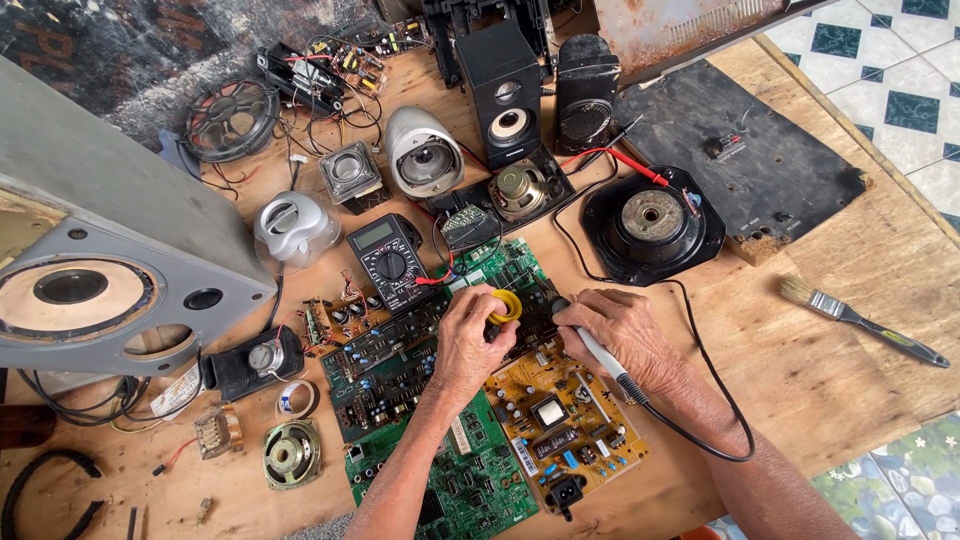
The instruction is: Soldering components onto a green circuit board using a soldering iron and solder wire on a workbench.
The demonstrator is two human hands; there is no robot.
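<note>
My left hand [470,340] holds a small yellow ring-shaped spool [506,305] over a green circuit board [505,265]. My right hand [625,335] grips a soldering iron [600,350] with a grey handle, its tip hidden under the fingers and pointing at the same spot. Its black cord [700,440] loops off to the right. A yellow-brown power board [560,420] and another green board [470,480] lie under my forearms.
A black multimeter [388,262] with red probe [625,165] sits beyond the boards. A big grey speaker cabinet [110,260] fills the left. Loose speakers [652,220], small speaker boxes [500,90] and a paintbrush [860,320] lie on the wooden table [820,370].
</note>
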